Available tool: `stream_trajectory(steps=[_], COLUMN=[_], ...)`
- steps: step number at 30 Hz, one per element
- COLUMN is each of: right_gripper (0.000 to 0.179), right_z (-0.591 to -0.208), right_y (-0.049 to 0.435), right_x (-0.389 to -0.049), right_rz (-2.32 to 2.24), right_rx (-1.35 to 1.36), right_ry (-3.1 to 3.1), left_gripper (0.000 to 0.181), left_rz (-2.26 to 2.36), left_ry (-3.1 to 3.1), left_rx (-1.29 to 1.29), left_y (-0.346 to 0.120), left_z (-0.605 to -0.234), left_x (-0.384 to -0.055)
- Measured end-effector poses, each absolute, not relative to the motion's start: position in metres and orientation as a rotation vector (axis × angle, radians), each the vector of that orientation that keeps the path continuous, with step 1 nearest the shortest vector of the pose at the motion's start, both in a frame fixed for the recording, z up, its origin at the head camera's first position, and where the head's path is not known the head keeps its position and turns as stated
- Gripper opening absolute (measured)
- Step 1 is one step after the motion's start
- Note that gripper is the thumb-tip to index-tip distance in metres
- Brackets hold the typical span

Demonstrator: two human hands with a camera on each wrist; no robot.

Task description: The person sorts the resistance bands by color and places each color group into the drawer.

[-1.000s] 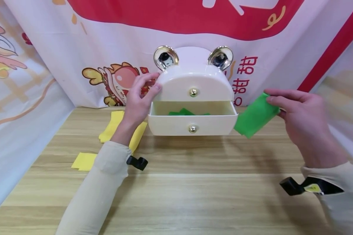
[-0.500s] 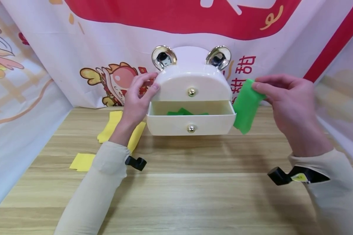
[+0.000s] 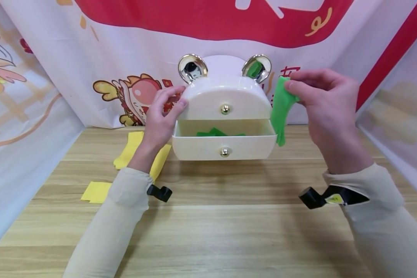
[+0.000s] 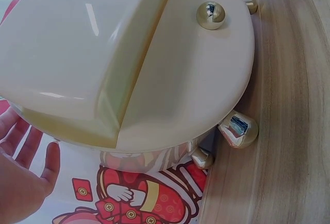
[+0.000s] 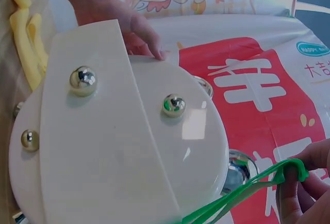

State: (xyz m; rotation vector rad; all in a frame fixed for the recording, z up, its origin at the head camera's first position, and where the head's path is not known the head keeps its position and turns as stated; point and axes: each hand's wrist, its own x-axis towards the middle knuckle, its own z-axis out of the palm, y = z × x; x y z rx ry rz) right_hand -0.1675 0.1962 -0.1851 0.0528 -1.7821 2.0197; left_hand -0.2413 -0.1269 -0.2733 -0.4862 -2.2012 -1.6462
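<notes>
A white frog-shaped drawer box [image 3: 208,100] with shiny round eyes and gold knobs stands at the back of the table. Its lower drawer [image 3: 198,148] is pulled out, with green pieces [image 3: 217,132] lying inside. My left hand [image 3: 161,116] rests against the box's left side, the thumb near its front edge. To the right of the box, my right hand [image 3: 328,112] pinches the top end of a green cloth strip [image 3: 281,106]. The strip hangs down beside the drawer's right corner; in the right wrist view the cloth [image 5: 247,189] looks folded over between thumb and fingers.
Yellow cloth strips [image 3: 129,150] lie on the wooden table [image 3: 215,231] to the left, partly covered by my left forearm. Another yellow piece [image 3: 96,192] is nearer me. A printed curtain [image 3: 153,42] stands close behind the box.
My right hand has moved left and up toward the box with the green cloth, which now hangs more upright. My left hand stays at the box's side, and the drawer has not moved.
</notes>
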Motion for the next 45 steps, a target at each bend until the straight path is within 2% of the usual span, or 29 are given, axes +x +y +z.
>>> stream_trajectory(steps=[7,15,27,31,45], right_gripper=[0.029,0.035,0.034,0.028,0.030], right_z=[-0.174,-0.165,-0.159,-0.161,-0.180], right_y=[0.180,0.169,0.165,0.163,0.166], right_x=[-0.167,-0.165,-0.166,-0.168,-0.176], right_rz=[1.936,1.864,1.984,1.970,1.886], right_rx=[0.092,0.070,0.161,0.139,0.063], right_ry=[-1.828,-1.870,-1.766,-1.780,-1.907], left_gripper=[0.046,0.046,0.046,0.046,0.045], left_rz=[-1.652,-1.645,-1.648,-1.652,-1.659], left_ry=[-2.203,-2.204,-2.208,-2.205,-2.200], left_rx=[-0.482,-0.490,-0.484,-0.485,-0.484], left_y=[-0.127,-0.127,-0.127,-0.127,-0.127], left_z=[-0.274,-0.273,-0.274,-0.273,-0.273], left_x=[-0.241,-0.241,-0.241,-0.241,-0.241])
